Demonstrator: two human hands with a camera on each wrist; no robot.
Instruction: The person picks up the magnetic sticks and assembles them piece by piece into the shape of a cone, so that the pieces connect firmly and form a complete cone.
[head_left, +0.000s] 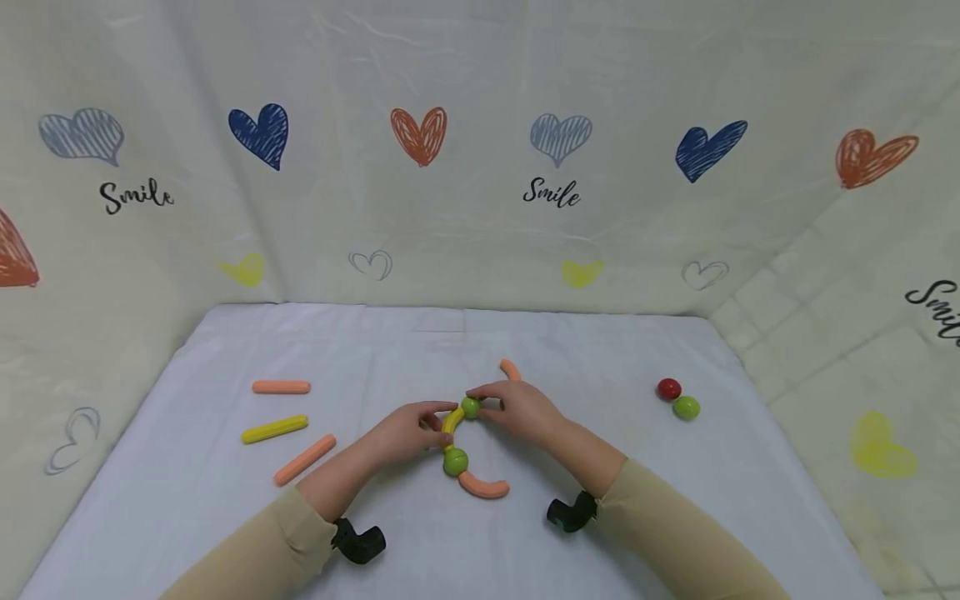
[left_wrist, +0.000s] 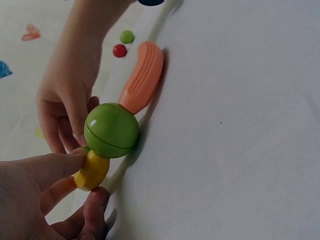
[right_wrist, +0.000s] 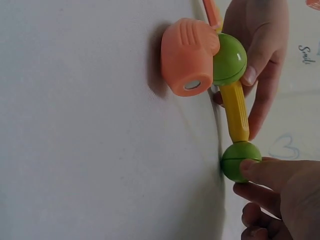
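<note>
A chain of toy pieces lies at the middle of the white table (head_left: 600, 350): an orange curved piece (head_left: 483, 486), a green ball (head_left: 455, 461), a yellow curved rod (head_left: 452, 421) and a second green ball (head_left: 470, 407). My left hand (head_left: 441, 419) pinches the yellow rod (left_wrist: 92, 170) beside the nearer green ball (left_wrist: 111, 130). With thumb and fingers, my right hand (head_left: 480, 397) holds the farther green ball (right_wrist: 239, 160) at the rod's (right_wrist: 235, 110) other end. Another orange curved piece (head_left: 510, 369) lies just behind my right hand.
Left of the hands lie an orange rod (head_left: 281, 387), a yellow rod (head_left: 274, 429) and another orange rod (head_left: 304, 459). A red ball (head_left: 669, 388) and a green ball (head_left: 686, 407) sit together at the right. Heart-printed cloth walls (head_left: 480, 208) enclose the table on three sides.
</note>
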